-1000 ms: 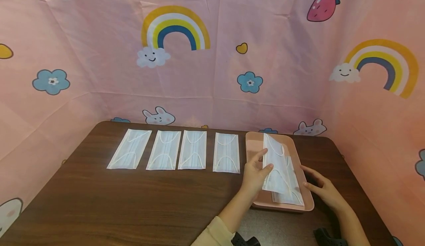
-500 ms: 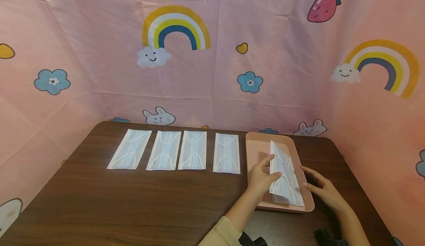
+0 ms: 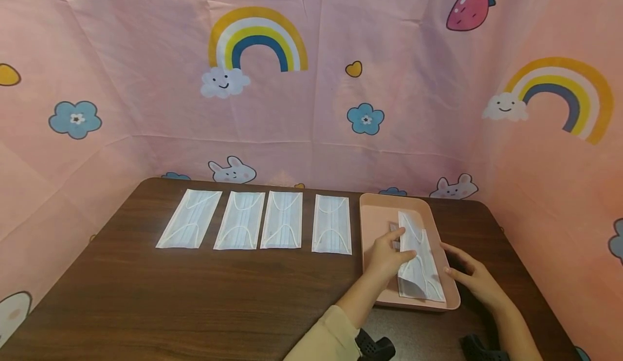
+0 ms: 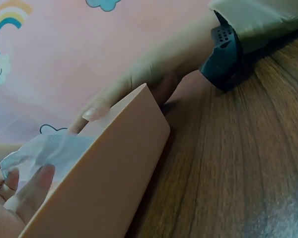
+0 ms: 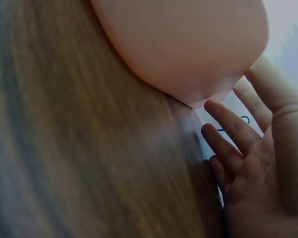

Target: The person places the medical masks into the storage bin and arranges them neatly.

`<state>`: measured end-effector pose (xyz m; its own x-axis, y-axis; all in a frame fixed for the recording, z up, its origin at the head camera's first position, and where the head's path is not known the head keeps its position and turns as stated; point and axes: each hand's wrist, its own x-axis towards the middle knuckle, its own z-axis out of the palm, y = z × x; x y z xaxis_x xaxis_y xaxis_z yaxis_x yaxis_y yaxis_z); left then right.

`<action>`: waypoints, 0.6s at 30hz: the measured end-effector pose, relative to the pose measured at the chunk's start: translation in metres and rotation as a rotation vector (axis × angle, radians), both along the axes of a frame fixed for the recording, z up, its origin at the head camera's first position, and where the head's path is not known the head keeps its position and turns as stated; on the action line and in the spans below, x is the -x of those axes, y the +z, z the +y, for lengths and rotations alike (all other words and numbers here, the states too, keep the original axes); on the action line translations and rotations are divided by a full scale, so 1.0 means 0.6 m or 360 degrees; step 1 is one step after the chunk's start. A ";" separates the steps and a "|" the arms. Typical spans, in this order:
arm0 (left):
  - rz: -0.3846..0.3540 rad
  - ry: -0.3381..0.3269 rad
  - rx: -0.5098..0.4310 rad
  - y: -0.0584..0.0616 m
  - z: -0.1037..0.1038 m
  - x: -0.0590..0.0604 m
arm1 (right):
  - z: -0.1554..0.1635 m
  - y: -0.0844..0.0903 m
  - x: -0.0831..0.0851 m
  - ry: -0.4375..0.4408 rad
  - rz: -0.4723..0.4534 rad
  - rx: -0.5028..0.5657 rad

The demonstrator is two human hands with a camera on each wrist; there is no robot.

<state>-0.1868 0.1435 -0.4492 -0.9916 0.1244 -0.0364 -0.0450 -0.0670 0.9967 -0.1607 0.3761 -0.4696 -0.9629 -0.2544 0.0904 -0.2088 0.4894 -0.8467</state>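
Observation:
In the head view, my left hand (image 3: 386, 255) reaches over the pink tray (image 3: 377, 204) and pinches a white face mask (image 3: 409, 231) along its left edge, between thumb and fingers. The mask's near end curls up a little. Beneath it, another face mask (image 3: 433, 282) lies in the tray, partly covered. My right hand (image 3: 474, 280) is at the tray's right side, thumb and fingers loosely spread with the tips at its rim. The right wrist view shows these relaxed fingers (image 5: 231, 121) beside the tray's outer wall (image 5: 188, 54).
To the tray's left, several face masks lie flat in a row: a slanted mask (image 3: 190, 219), two close-set masks (image 3: 239, 221) and one mask (image 3: 332, 224) nearest the tray. The brown wooden table (image 3: 194, 296) is backed by a pink patterned cloth (image 3: 311, 106).
My left hand has moved right and lower over the tray, bringing its mask down onto the other one. My right hand stays at the tray's side.

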 end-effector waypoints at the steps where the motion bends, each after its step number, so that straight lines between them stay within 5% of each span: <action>1: 0.0013 -0.0011 0.0033 0.000 0.000 0.000 | 0.000 0.000 0.000 0.0002 0.0011 0.0001; 11: 0.0120 -0.0088 0.0362 -0.004 -0.006 -0.002 | 0.006 -0.010 0.006 0.0055 0.0086 0.0071; 18: 0.0278 -0.0237 0.0897 -0.003 -0.015 -0.006 | 0.007 -0.008 0.005 0.0033 0.0082 0.0023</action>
<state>-0.1833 0.1347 -0.4508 -0.9622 0.2712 0.0244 0.1539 0.4679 0.8703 -0.1636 0.3806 -0.4745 -0.9515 -0.2724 0.1433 -0.2620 0.4724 -0.8415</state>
